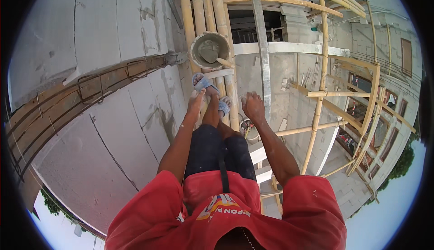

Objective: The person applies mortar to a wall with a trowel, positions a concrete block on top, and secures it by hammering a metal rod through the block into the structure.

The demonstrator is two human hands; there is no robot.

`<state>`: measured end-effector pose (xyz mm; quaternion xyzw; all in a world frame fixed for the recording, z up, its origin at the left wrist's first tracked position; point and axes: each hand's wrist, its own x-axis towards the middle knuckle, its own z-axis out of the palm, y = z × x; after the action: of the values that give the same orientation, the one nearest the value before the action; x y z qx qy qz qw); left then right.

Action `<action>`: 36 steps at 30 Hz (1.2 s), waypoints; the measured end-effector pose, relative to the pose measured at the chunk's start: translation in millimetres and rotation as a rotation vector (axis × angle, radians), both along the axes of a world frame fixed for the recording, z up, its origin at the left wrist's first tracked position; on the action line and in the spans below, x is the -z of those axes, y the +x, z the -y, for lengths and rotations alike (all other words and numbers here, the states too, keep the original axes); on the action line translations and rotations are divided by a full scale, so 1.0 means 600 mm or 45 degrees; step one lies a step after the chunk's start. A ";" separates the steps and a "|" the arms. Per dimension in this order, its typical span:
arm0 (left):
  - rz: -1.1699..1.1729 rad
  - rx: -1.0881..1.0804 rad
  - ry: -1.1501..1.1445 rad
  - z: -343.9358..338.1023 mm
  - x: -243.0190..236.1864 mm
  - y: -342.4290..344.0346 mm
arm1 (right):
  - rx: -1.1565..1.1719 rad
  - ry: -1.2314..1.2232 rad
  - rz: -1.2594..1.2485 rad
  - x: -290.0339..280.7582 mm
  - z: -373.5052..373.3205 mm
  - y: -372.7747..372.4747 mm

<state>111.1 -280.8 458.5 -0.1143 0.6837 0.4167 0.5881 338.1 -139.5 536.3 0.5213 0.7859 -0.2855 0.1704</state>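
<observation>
Two-handed pause, by the look: left hand (196,103) half-curled, right hand (253,107) fist-like, cannot tell if gripping anything; bucket (197,50) of gray mix (209,54) ahead on bamboo poles (220,10), any scoop calling for forward reach to wooden handle (224,63) at rim.

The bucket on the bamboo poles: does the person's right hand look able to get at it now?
Probably yes, with a stoop: the bucket stands on the bamboo poles just beyond the sandaled feet, its top open, and nothing visible seems to block the right hand.
</observation>
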 end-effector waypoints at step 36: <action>-0.367 -0.042 0.348 -0.058 -0.334 0.023 | -0.026 -0.038 -0.127 -0.348 -0.064 -0.071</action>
<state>125.2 -245.8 659.0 0.0164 0.6961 0.5272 0.4871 295.3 -101.2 745.1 0.4958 0.7944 -0.3210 0.1418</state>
